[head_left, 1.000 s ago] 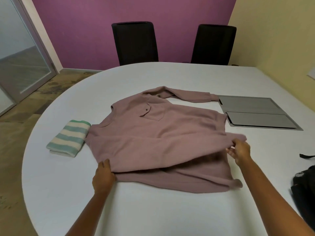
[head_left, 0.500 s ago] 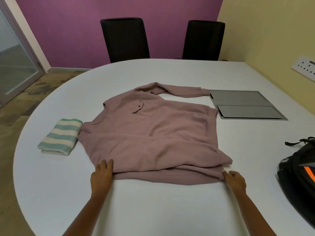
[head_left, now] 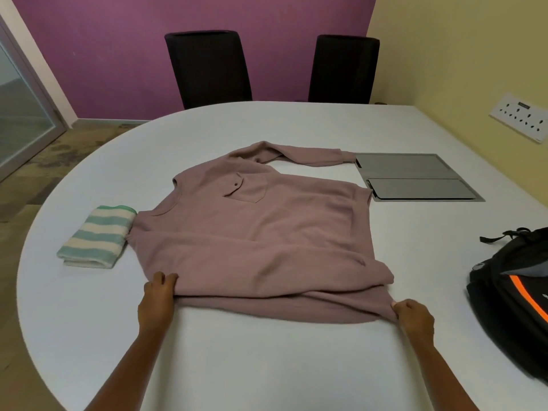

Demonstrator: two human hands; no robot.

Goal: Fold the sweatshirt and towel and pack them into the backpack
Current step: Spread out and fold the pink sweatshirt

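The sweatshirt lies flat mid-desk, collar toward 9 o'clock, its near part folded over. The left grip pinches its edge at 7 o'clock, and the right grip clasps the hem corner at 5 o'clock. The folded towel touches it at 9 o'clock; the backpack sits well apart at 3 o'clock.

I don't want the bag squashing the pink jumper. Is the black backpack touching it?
Apart. The head view shows a strip of bare white table between the sweatshirt and the backpack, which lies off to the right.
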